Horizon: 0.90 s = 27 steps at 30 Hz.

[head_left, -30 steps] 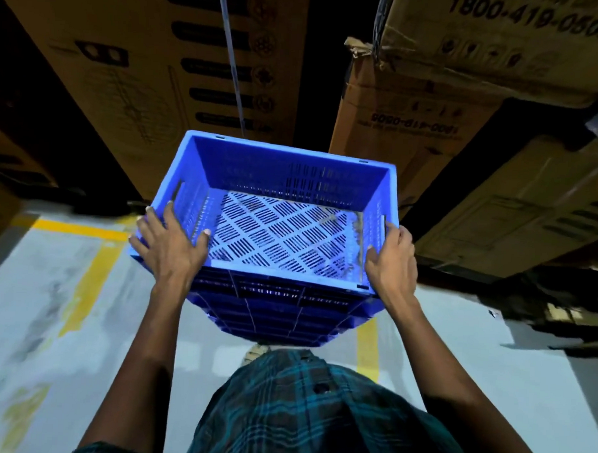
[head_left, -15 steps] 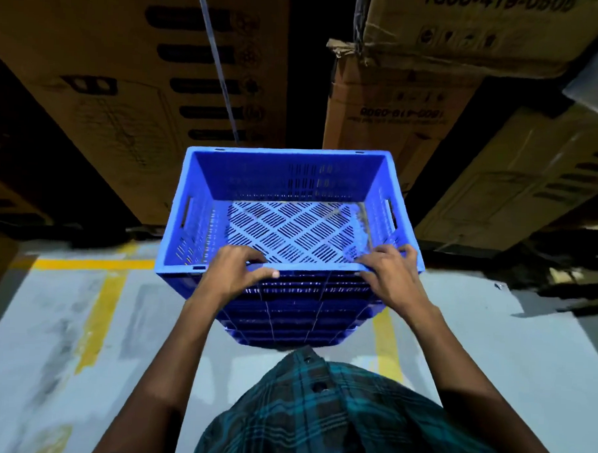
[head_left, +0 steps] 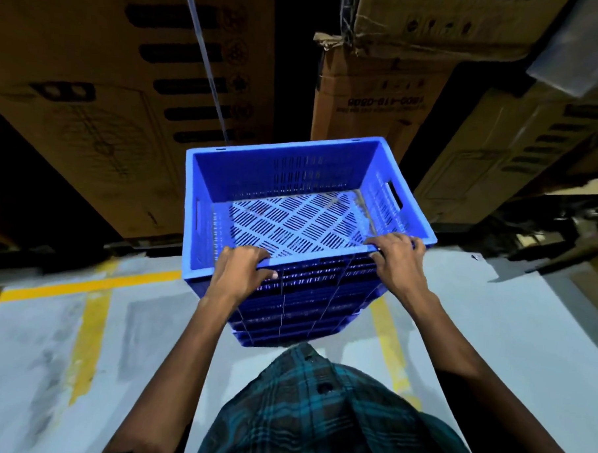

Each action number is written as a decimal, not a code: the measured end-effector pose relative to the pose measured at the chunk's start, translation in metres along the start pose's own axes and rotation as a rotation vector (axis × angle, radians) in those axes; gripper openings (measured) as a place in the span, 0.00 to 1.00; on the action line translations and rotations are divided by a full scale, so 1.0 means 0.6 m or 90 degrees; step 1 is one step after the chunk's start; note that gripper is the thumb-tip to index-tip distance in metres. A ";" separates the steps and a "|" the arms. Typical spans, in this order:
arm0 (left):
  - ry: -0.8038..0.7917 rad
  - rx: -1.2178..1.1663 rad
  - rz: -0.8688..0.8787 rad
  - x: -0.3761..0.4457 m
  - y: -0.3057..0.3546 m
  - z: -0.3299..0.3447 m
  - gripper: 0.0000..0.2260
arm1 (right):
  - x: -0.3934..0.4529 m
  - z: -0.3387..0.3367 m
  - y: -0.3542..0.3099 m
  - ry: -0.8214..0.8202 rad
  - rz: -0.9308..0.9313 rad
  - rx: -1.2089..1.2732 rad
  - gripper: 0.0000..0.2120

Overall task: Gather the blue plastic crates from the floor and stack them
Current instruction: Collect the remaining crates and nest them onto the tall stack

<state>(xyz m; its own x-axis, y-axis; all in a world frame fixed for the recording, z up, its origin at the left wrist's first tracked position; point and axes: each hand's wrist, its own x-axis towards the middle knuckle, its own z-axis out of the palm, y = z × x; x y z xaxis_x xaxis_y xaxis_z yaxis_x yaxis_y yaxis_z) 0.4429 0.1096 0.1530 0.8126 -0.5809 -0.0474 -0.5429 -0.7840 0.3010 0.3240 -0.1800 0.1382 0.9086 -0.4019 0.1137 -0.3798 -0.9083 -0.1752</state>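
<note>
An empty blue plastic crate (head_left: 293, 178) with a slotted floor sits on top of a stack of blue crates (head_left: 297, 315) in front of me. My left hand (head_left: 242, 273) grips the near rim of the top crate at its left part, fingers curled over the edge. At the right near corner my right hand (head_left: 397, 261) grips the same rim. The lower crates of the stack show only their near walls; the base is hidden by my checked shirt.
Tall cardboard boxes (head_left: 125, 99) stand behind the stack on the left, more cartons (head_left: 375, 103) behind and to the right. A grey floor (head_left: 45, 352) with yellow lines (head_left: 89, 285) spreads around the stack. Dark clutter (head_left: 547, 230) lies at the right.
Both hands shifted from the crate's side rims to its near rim. The top crate turned clockwise, its right side swinging toward me, and sits squarer on the stack.
</note>
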 end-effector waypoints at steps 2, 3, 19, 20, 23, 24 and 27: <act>0.013 -0.015 -0.018 -0.009 -0.009 0.006 0.10 | -0.011 0.001 -0.015 0.019 -0.001 0.015 0.11; 0.028 -0.023 -0.012 -0.011 -0.011 0.005 0.04 | -0.013 0.000 -0.021 0.042 0.007 0.028 0.11; 0.141 -0.101 -0.007 -0.003 -0.001 0.042 0.11 | -0.023 0.006 -0.015 0.067 0.086 0.058 0.13; 0.134 -0.099 -0.012 -0.001 0.001 0.038 0.11 | -0.020 0.006 -0.015 0.064 0.088 0.054 0.13; 0.125 -0.093 -0.017 -0.012 -0.005 0.035 0.12 | -0.019 0.012 -0.025 0.059 0.083 0.024 0.12; 0.128 -0.094 -0.018 -0.015 -0.007 0.032 0.12 | -0.019 0.017 -0.029 0.066 0.076 0.009 0.11; 0.134 -0.099 -0.029 -0.004 -0.005 0.022 0.11 | -0.007 0.021 -0.036 0.081 0.081 -0.004 0.12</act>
<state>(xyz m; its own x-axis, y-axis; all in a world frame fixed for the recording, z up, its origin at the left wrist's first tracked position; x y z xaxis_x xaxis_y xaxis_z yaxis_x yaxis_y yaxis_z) 0.4396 0.1104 0.1396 0.8707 -0.4741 0.1305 -0.4785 -0.7558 0.4470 0.3307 -0.1572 0.1295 0.8244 -0.5241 0.2136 -0.4912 -0.8501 -0.1899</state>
